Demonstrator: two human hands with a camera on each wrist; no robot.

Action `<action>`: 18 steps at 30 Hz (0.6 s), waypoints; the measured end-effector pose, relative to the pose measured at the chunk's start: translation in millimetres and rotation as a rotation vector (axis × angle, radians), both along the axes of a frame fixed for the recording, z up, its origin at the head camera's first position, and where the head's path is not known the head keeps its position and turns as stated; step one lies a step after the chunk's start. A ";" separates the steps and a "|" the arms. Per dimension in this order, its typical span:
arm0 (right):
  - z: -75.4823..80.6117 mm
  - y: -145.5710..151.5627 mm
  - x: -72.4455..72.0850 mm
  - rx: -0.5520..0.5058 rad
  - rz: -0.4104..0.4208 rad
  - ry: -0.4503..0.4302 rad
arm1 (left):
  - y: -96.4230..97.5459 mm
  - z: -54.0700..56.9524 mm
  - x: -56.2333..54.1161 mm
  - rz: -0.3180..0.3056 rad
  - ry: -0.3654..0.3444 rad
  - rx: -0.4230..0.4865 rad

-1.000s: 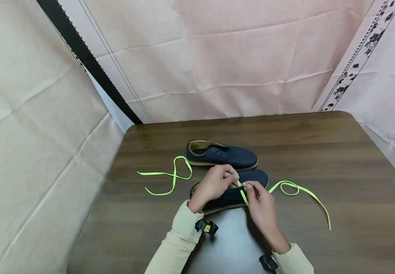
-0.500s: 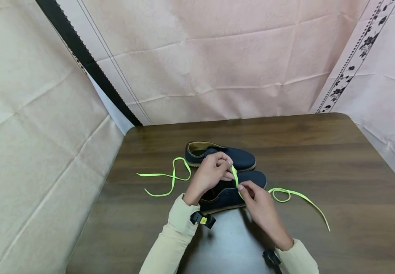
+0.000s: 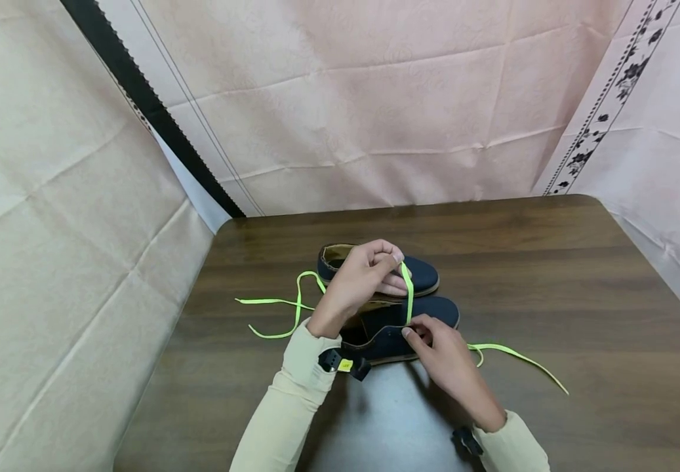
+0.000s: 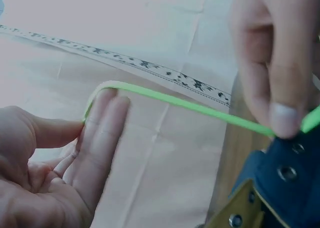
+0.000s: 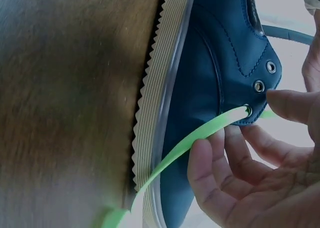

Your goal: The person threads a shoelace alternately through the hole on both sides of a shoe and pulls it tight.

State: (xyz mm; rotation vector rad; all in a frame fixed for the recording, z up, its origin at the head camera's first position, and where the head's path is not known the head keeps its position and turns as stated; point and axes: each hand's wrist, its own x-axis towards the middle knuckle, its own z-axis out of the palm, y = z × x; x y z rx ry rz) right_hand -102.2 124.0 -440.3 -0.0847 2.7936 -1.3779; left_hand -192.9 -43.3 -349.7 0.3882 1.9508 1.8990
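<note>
My left hand [image 3: 369, 272] pinches a neon green shoelace [image 3: 409, 295] between thumb and fingers, raised over the nearer of two navy shoes. In the left wrist view the shoelace [image 4: 175, 101] runs taut from those fingers to the shoe. My right hand [image 3: 446, 347] pinches the eyelet flap of the near navy shoe [image 3: 383, 344], thumb on the outside and fingers at its edge. The right wrist view shows the shoelace [image 5: 200, 133] threaded through the metal eyelet [image 5: 248, 110] nearest the toe, above which two bare eyelets show. Its tail trails right across the table.
Behind the near shoe stands a second navy shoe [image 3: 422, 275], partly covered by my left hand. Another green shoelace [image 3: 271, 301] lies in a loose loop on the left. The wooden table [image 3: 611, 295] ends at pale cloth hangings [image 3: 375, 118].
My left hand has moved up and away from the near shoe, drawing a longer stretch of shoelace through. The tail on the right has shortened and its loop shrunk. My right hand stays at the flap.
</note>
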 end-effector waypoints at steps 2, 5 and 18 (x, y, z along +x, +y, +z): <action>0.8 1.0 -0.8 0.009 0.016 -0.009 | 0.8 4.2 1.6 0.001 -0.005 0.048; 2.9 2.1 -3.0 0.012 0.047 -0.040 | 1.5 11.1 4.2 0.004 -0.004 0.098; 4.2 7.3 -2.7 -0.136 0.106 -0.149 | 0.3 35.6 14.6 0.030 0.062 0.169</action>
